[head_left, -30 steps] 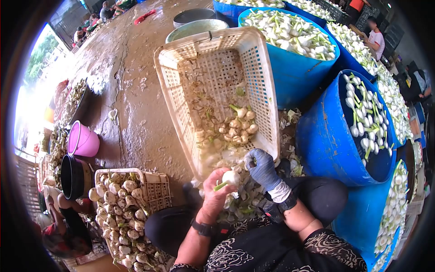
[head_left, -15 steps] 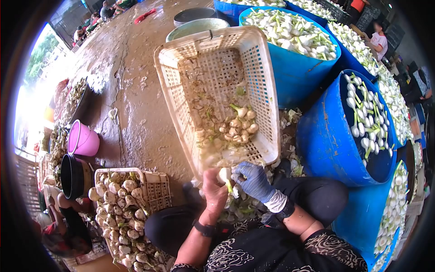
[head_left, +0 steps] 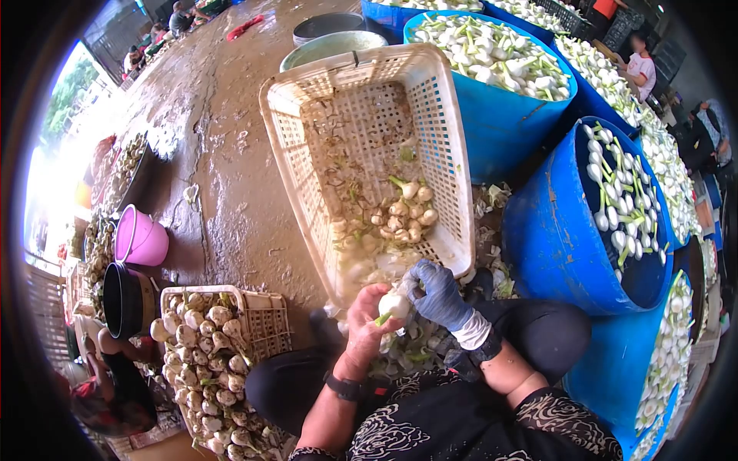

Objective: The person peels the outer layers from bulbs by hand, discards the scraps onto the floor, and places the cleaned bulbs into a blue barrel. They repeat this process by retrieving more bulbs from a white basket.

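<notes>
A white garlic bulb (head_left: 394, 305) with a short green stem is gripped by the fingers of my bare left hand (head_left: 364, 332). The stem points down and to the left. My right hand (head_left: 438, 298), in a blue-grey glove, is closed with its fingertips against the bulb's right side; whatever is pinched there is hidden. Just beyond both hands, a white plastic basket (head_left: 463, 192) tilts towards me. Inside it lies a small pile of garlic bulbs (head_left: 400, 219) among bits of skin.
At my left, a crate (head_left: 265, 323) holds unpeeled garlic bulbs (head_left: 204, 346). Blue drums (head_left: 538, 230) of white stemmed bulbs stand at my right. A pink bucket (head_left: 142, 237) and a black bucket (head_left: 127, 300) stand further left on wet floor (head_left: 231, 154). Other people sit nearby.
The garlic bulb has turned so that its round side and stem face me. My left fingers have opened out around it, and my right hand has shifted up and curled closer in.
</notes>
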`<action>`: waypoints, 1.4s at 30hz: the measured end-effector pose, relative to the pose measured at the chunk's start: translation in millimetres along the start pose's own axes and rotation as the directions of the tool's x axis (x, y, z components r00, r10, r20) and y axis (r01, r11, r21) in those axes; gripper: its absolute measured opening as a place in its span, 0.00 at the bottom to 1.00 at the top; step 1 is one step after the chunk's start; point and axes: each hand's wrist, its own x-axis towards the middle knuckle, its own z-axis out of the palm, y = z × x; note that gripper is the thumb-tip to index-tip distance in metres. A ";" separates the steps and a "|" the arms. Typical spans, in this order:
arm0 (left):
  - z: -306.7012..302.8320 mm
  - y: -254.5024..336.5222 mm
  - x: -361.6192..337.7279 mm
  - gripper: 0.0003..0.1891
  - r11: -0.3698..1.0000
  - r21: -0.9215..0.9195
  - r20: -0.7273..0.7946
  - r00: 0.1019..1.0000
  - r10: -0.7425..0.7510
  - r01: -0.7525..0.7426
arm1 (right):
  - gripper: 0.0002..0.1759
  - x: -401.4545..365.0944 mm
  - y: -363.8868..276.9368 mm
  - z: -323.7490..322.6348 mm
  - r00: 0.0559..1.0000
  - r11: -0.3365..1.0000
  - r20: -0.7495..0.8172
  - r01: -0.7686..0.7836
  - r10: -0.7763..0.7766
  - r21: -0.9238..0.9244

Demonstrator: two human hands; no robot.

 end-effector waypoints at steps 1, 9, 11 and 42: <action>4.2 5.4 -1.6 0.37 0.999 -0.026 0.019 0.999 -0.046 0.046 | 0.06 1.3 -0.5 -2.1 1.000 1.000 0.022 -0.008 0.008 -0.008; 5.2 7.7 0.2 0.36 0.994 -0.075 0.180 0.981 -0.069 0.084 | 0.06 -5.9 16.8 5.9 0.983 0.997 0.166 -0.081 0.079 0.006; 2.9 6.2 1.0 0.25 0.993 -0.023 0.062 0.992 -0.114 0.115 | 0.11 -7.0 19.4 5.9 0.946 0.989 0.291 -0.148 0.142 -0.004; -11.0 -34.0 2.6 0.25 0.085 0.975 0.222 0.909 -0.353 -0.205 | 0.27 125.2 99.9 59.2 0.319 0.888 0.894 0.232 0.316 -0.397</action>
